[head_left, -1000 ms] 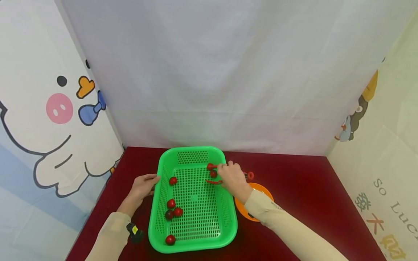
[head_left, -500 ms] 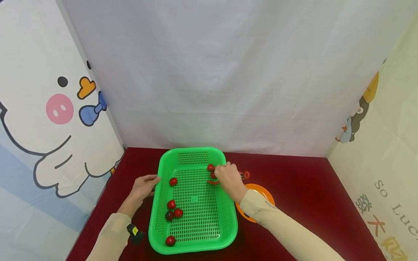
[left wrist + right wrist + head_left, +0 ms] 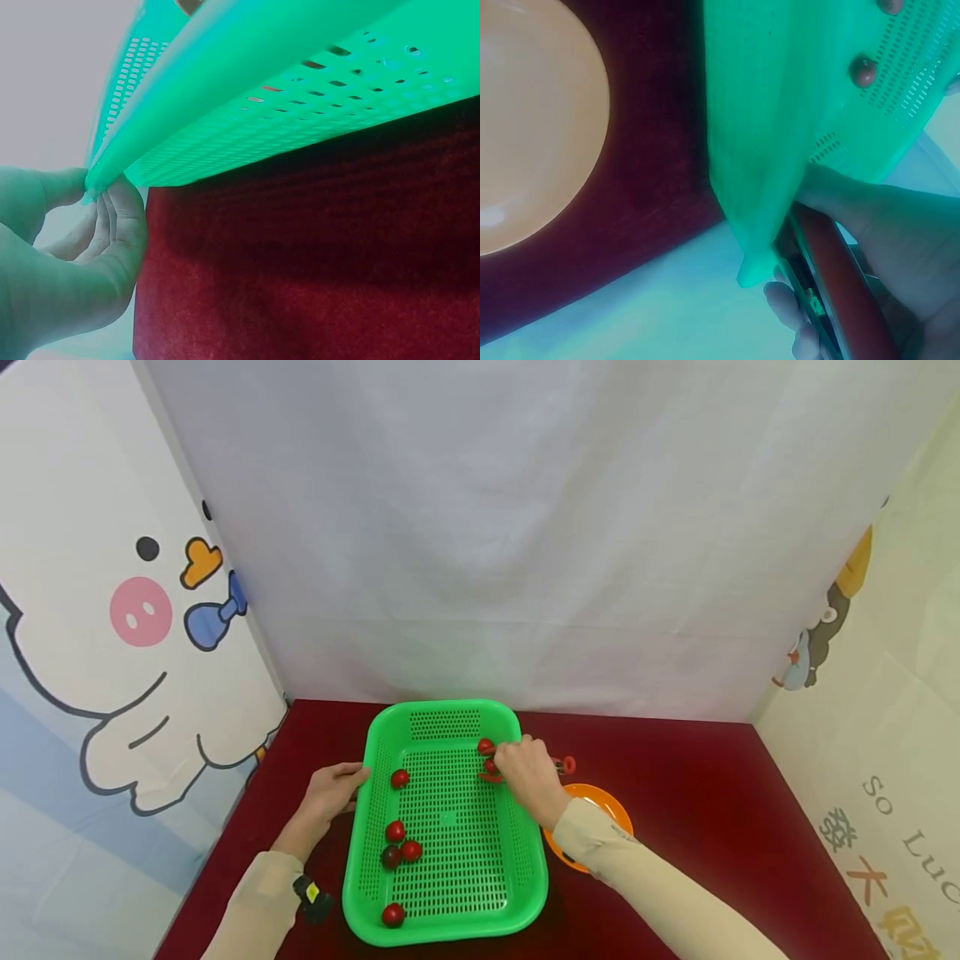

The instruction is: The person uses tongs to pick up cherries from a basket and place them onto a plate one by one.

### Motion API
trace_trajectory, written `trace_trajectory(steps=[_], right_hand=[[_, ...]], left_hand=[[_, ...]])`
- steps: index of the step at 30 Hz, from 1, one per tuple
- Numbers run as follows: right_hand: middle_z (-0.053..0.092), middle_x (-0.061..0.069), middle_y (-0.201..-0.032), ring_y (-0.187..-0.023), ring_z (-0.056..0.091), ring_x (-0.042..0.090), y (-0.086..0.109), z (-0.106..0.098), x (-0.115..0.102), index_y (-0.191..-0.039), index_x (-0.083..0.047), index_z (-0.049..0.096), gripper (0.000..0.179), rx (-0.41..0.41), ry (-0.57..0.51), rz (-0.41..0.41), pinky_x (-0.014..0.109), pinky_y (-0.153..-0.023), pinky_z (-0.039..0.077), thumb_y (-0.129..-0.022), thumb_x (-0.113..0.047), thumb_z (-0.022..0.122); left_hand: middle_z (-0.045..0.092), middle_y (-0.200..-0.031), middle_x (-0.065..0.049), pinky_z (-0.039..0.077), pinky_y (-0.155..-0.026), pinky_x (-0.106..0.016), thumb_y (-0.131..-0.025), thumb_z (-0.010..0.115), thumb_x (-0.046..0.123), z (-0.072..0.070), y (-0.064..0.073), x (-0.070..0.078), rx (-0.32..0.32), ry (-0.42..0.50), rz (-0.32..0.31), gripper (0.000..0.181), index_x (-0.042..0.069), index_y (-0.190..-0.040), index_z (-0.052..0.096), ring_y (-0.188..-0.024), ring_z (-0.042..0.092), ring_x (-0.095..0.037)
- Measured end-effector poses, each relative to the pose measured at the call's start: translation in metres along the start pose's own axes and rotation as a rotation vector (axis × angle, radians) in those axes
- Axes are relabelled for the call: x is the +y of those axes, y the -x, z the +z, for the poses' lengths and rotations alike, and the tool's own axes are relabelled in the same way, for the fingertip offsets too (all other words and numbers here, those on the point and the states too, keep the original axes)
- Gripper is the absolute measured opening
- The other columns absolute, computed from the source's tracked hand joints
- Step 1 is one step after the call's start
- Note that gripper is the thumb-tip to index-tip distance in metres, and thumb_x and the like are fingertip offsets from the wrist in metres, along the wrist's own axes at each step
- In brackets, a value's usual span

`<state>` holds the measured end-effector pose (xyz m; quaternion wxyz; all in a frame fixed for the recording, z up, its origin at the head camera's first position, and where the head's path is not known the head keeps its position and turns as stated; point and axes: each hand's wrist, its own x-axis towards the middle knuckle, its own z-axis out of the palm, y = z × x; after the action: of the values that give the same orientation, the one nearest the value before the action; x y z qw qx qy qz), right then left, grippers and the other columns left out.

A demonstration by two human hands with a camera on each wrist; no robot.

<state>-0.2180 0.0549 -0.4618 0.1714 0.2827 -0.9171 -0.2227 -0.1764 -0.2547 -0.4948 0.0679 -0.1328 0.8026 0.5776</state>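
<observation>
My left hand [image 3: 330,789] pinches the left rim of a green perforated basket [image 3: 354,847], thumb on one side and fingers curled under in the left wrist view. My right hand [image 3: 531,777] grips a pair of red-and-metal tongs [image 3: 847,277] over the basket's right rim. The red arms point left into the basket, spread around a small round red fruit [image 3: 491,766]; another red fruit [image 3: 485,746] lies by the upper arm. The tongs' red ring end [image 3: 569,765] sticks out right of the hand. The palm hides part of the tongs.
Toward the basket's left side lie several more small round fruits [image 3: 411,851], one of them darker [image 3: 391,857]. An orange plate [image 3: 619,814] stands right of the basket, partly under my right forearm. Dark red cloth [image 3: 690,793] covers the table; a pale curtain [image 3: 637,568] hangs behind.
My right hand has shifted slightly left with the tongs, and their arms now overlap the two right-hand fruits more closely. The left hand stays on the rim.
</observation>
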Motion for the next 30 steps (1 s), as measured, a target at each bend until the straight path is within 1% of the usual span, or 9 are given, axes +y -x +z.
trace_trajectory(steps=[4, 6, 10, 14, 17, 19, 22, 25, 30], right_hand=[[0.055, 0.002, -0.066, -0.059, 0.052, 0.019, 0.004, 0.002, 0.002, -0.082, -0.01, 0.068, 0.019, 0.022, -0.022, 0.01, 0.025, -0.052, 0.045, -0.088, -0.019, 0.084], [0.059, 0.003, -0.069, -0.06, 0.053, 0.019, 0.006, 0.002, 0.002, -0.087, -0.009, 0.071, 0.021, 0.041, -0.035, 0.011, 0.026, -0.052, 0.046, -0.087, -0.024, 0.085], [0.069, 0.004, -0.08, -0.064, 0.056, 0.021, 0.009, 0.003, 0.005, -0.101, -0.006, 0.073, 0.041, 0.059, -0.065, 0.005, 0.027, -0.053, 0.048, -0.081, -0.038, 0.089], [0.074, 0.004, -0.096, -0.072, 0.059, 0.022, 0.012, 0.004, 0.009, -0.117, -0.006, 0.071, 0.06, 0.019, -0.111, 0.008, 0.028, -0.057, 0.05, -0.079, -0.049, 0.088], [0.073, 0.005, -0.1, -0.075, 0.059, 0.023, 0.014, 0.006, 0.011, -0.122, -0.006, 0.069, 0.062, -0.002, -0.162, 0.024, 0.029, -0.06, 0.051, -0.081, -0.049, 0.086], [0.072, 0.004, -0.098, -0.075, 0.059, 0.023, 0.016, 0.007, 0.013, -0.122, -0.006, 0.068, 0.06, 0.004, -0.187, 0.033, 0.029, -0.06, 0.051, -0.082, -0.047, 0.086], [0.071, 0.003, -0.094, -0.073, 0.058, 0.022, 0.02, 0.009, 0.016, -0.12, -0.005, 0.067, 0.058, 0.056, -0.218, 0.045, 0.028, -0.058, 0.05, -0.083, -0.045, 0.087], [0.07, 0.004, -0.092, -0.07, 0.056, 0.021, 0.024, 0.013, 0.018, -0.116, -0.004, 0.067, 0.057, 0.155, -0.259, 0.048, 0.028, -0.055, 0.049, -0.081, -0.043, 0.089], [0.07, 0.006, -0.093, -0.065, 0.052, 0.021, 0.029, 0.022, 0.023, -0.11, -0.002, 0.065, 0.058, 0.325, -0.342, 0.041, 0.028, -0.052, 0.048, -0.076, -0.04, 0.093]], left_hand=[[0.057, -0.138, -0.029, 0.058, -0.082, -0.035, -0.108, 0.057, 0.026, 0.0, 0.0, 0.0, -0.002, 0.011, 0.0, 0.054, -0.009, -0.147, 0.048, -0.105, 0.067, -0.023], [0.057, -0.138, -0.029, 0.058, -0.082, -0.035, -0.108, 0.057, 0.026, 0.001, -0.001, 0.0, -0.004, 0.013, -0.002, 0.054, -0.009, -0.147, 0.047, -0.106, 0.067, -0.024], [0.057, -0.138, -0.029, 0.058, -0.083, -0.036, -0.108, 0.057, 0.026, 0.0, 0.0, 0.0, -0.006, 0.012, 0.0, 0.054, -0.009, -0.148, 0.047, -0.107, 0.066, -0.026], [0.058, -0.137, -0.029, 0.058, -0.084, -0.036, -0.108, 0.056, 0.026, 0.0, 0.0, 0.0, -0.002, 0.009, 0.0, 0.053, -0.009, -0.148, 0.047, -0.107, 0.066, -0.027], [0.058, -0.138, -0.029, 0.058, -0.083, -0.036, -0.108, 0.057, 0.026, 0.0, 0.0, -0.001, -0.003, 0.007, -0.001, 0.054, -0.008, -0.148, 0.047, -0.107, 0.066, -0.025], [0.058, -0.138, -0.029, 0.058, -0.083, -0.035, -0.108, 0.057, 0.027, 0.0, -0.001, -0.001, -0.003, 0.008, -0.001, 0.054, -0.008, -0.148, 0.047, -0.105, 0.066, -0.023], [0.058, -0.138, -0.029, 0.058, -0.082, -0.034, -0.108, 0.057, 0.027, 0.0, -0.001, -0.002, -0.002, 0.013, 0.0, 0.055, -0.009, -0.148, 0.047, -0.103, 0.067, -0.02], [0.058, -0.138, -0.029, 0.058, -0.081, -0.034, -0.108, 0.057, 0.027, 0.0, -0.002, -0.002, -0.002, 0.013, -0.001, 0.055, -0.009, -0.148, 0.047, -0.102, 0.067, -0.019], [0.057, -0.138, -0.029, 0.058, -0.082, -0.035, -0.108, 0.057, 0.027, 0.0, -0.001, -0.002, 0.002, 0.01, -0.007, 0.054, -0.008, -0.148, 0.047, -0.106, 0.066, -0.023]])
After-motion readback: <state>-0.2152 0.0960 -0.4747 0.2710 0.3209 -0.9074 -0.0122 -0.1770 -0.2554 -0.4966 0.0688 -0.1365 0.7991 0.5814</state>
